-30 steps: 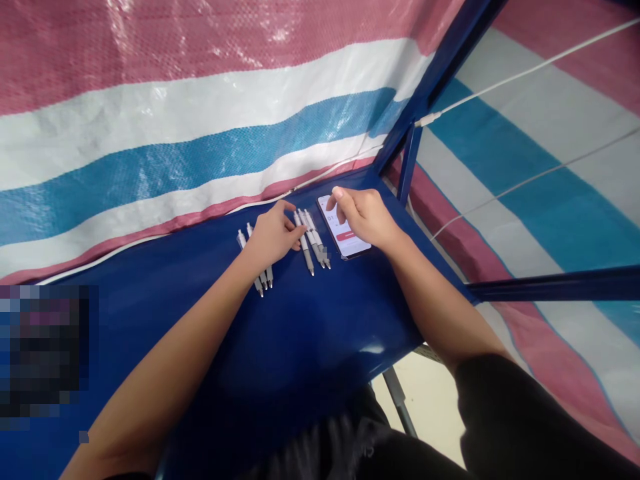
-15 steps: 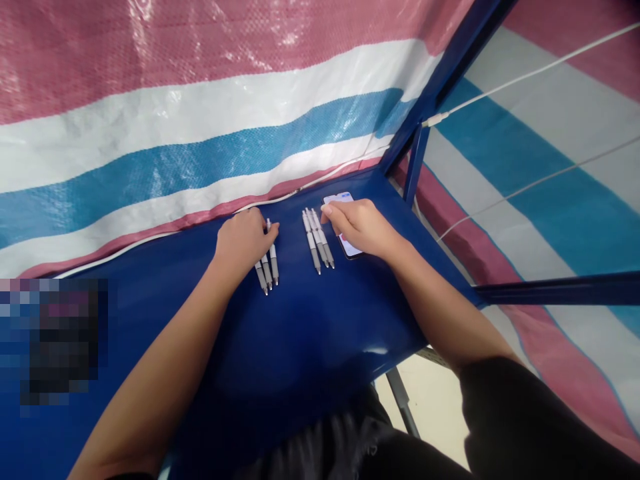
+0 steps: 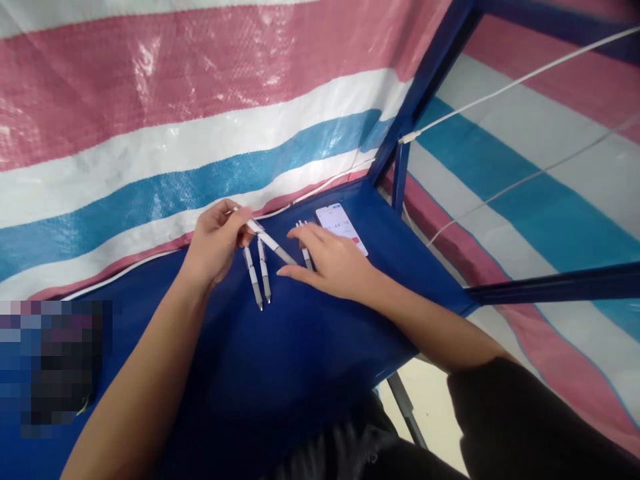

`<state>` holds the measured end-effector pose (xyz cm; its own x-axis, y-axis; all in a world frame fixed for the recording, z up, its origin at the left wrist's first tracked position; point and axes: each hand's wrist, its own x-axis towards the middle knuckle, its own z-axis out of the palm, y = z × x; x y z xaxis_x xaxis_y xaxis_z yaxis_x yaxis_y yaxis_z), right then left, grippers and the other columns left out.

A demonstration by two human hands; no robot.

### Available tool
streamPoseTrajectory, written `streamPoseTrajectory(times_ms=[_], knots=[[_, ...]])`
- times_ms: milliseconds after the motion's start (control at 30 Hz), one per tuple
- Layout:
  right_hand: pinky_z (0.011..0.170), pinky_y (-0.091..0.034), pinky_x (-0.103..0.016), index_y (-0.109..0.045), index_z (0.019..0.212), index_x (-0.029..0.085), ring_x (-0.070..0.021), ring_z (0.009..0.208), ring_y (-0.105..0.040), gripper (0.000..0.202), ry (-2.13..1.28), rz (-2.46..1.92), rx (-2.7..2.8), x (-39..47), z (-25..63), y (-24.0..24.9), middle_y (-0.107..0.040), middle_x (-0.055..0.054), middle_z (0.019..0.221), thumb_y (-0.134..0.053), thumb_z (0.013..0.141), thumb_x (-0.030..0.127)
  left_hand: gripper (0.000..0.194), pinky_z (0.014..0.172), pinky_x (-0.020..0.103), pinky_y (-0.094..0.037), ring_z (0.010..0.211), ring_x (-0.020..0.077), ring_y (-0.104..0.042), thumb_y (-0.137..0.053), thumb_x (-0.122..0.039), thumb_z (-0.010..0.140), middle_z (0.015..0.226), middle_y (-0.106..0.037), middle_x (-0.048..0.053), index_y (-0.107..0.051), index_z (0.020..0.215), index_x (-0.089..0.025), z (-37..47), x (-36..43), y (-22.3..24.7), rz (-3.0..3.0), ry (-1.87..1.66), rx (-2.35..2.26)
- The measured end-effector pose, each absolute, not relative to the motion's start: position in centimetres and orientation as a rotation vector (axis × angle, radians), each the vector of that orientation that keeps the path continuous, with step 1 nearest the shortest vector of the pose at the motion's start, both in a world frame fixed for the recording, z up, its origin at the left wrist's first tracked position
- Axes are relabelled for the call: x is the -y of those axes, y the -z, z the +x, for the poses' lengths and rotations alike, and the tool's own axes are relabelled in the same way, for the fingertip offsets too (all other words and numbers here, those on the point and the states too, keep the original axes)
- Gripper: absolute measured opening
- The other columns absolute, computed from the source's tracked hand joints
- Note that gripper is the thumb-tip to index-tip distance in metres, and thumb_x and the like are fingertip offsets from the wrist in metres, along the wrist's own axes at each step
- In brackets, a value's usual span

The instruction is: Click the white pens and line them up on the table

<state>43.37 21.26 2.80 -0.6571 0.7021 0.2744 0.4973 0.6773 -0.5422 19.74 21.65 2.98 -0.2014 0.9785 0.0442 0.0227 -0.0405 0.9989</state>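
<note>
My left hand pinches the upper end of a white and grey pen, which is lifted and points down to the right. Around that pen's grey tip, the thumb and fingers of my right hand are spread apart, with no grip on it that shows. Two similar pens, a left one and a right one, lie side by side on the blue table below my left hand. More pens lie partly hidden under my right fingers.
A phone with a lit screen lies behind my right hand. A white cable runs along the table's back edge by the striped sheet. Blue frame bars stand at the right; a blurred dark object is at the left.
My left hand has picked up one pen from the left group and tilted it. My right hand has moved left from the phone to the pen's tip, and the camera view has shifted.
</note>
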Motion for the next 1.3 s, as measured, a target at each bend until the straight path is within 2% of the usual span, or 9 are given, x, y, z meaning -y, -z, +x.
streamPoseTrajectory(times_ms=[67, 167, 400, 500, 667, 767, 933, 1167, 1300], knots=[[0.075, -0.039, -0.031, -0.064, 0.110, 0.019, -0.0226, 0.091, -0.066, 0.042, -0.735, -0.965, 2.515, -20.9, 43.1, -3.1, -0.071, -0.008, 0.103, -0.049, 0.115, 0.058, 0.032, 0.053, 0.022, -0.044, 0.051, 0.0105, -0.055, -0.087, -0.037, 0.084, 0.062, -0.062, -0.003, -0.059, 0.081, -0.022, 19.6, -20.8, -2.8, 1.141, -1.410, -1.282], [0.071, -0.034, -0.031, -0.054, 0.092, 0.022, -0.0194, 0.080, -0.059, 0.036, -0.931, -1.019, 2.544, -21.6, 43.1, -2.9, -0.065, -0.003, 0.088, -0.043, 0.119, 0.043, 0.033, 0.057, 0.024, -0.049, 0.053, 0.0119, -0.059, -0.090, -0.045, 0.085, 0.063, -0.064, -0.004, -0.068, 0.095, -0.022, 18.9, -19.3, -1.9, 1.213, -1.407, -1.274], [0.072, -0.036, -0.030, -0.044, 0.079, 0.023, -0.0165, 0.071, -0.052, 0.048, -1.295, -0.848, 2.392, -22.9, 43.1, -1.8, -0.052, 0.002, 0.072, -0.037, 0.119, 0.049, 0.048, 0.070, 0.031, -0.056, 0.071, 0.0186, -0.066, -0.071, -0.065, 0.098, 0.075, -0.072, 0.004, -0.080, 0.106, -0.019, 16.4, -16.8, 0.5, 1.683, -1.106, -1.453], [0.071, -0.035, -0.031, -0.046, 0.079, 0.023, -0.0164, 0.069, -0.051, 0.049, -1.151, -0.858, 2.502, -22.4, 42.7, -1.3, -0.055, 0.001, 0.074, -0.038, 0.119, 0.050, 0.053, 0.063, 0.029, -0.049, 0.065, 0.0167, -0.059, -0.061, -0.067, 0.102, 0.073, -0.069, 0.003, -0.080, 0.101, -0.018, 15.8, -16.7, 0.3, 1.814, -1.019, -1.514], [0.074, -0.035, -0.034, -0.057, 0.089, 0.020, -0.0215, 0.082, -0.056, 0.040, -0.485, -0.765, 2.650, -22.1, 42.7, -0.4, -0.064, -0.007, 0.089, -0.045, 0.118, 0.044, 0.055, 0.070, 0.030, -0.050, 0.070, 0.0174, -0.060, -0.055, -0.067, 0.104, 0.081, -0.072, 0.005, -0.079, 0.100, -0.017, 15.7, -16.8, -0.4, 1.878, -0.919, -1.511], [0.074, -0.036, -0.033, -0.056, 0.089, 0.021, -0.0210, 0.081, -0.056, 0.040, -0.509, -0.735, 2.628, -22.5, 42.9, -0.2, -0.062, -0.006, 0.089, -0.041, 0.119, 0.043, 0.054, 0.067, 0.029, -0.046, 0.065, 0.0158, -0.054, -0.054, -0.066, 0.105, 0.073, -0.066, 0.002, -0.077, 0.096, -0.018, 15.7, -16.6, -0.2, 1.861, -0.901, -1.507], [0.070, -0.035, -0.030, -0.046, 0.080, 0.023, -0.0170, 0.071, -0.053, 0.049, -1.017, -0.820, 2.521, -23.2, 43.1, -0.7, -0.054, 0.001, 0.075, -0.046, 0.114, 0.059, 0.054, 0.058, 0.027, -0.040, 0.057, 0.0135, -0.047, -0.051, -0.062, 0.109, 0.063, -0.055, -0.002, -0.077, 0.096, -0.017, 16.2, -16.2, 1.1, 1.821, -0.983, -1.496], [0.059, -0.032, -0.030, -0.043, 0.069, 0.024, -0.0136, 0.057, -0.042, 0.068, -1.535, -0.854, 2.240, -24.0, 43.7, -0.9, -0.042, 0.005, 0.060, -0.042, 0.104, 0.083, 0.030, 0.084, 0.035, -0.056, 0.092, 0.0217, -0.069, -0.062, -0.045, 0.109, 0.108, -0.077, 0.010, -0.076, 0.123, -0.022, 16.8, -16.1, 1.6, 2.325, -1.127, -1.435], [0.057, -0.033, -0.029, -0.043, 0.068, 0.025, -0.0127, 0.054, -0.040, 0.069, -1.575, -0.795, 2.310, -24.5, 44.1, -0.8, -0.042, 0.005, 0.058, -0.043, 0.103, 0.084, 0.025, 0.081, 0.039, -0.053, 0.085, 0.0234, -0.064, -0.057, -0.038, 0.112, 0.094, -0.076, 0.009, -0.076, 0.116, -0.022, 16.3, -16.1, 1.7, 2.662, -1.019, -1.449]])
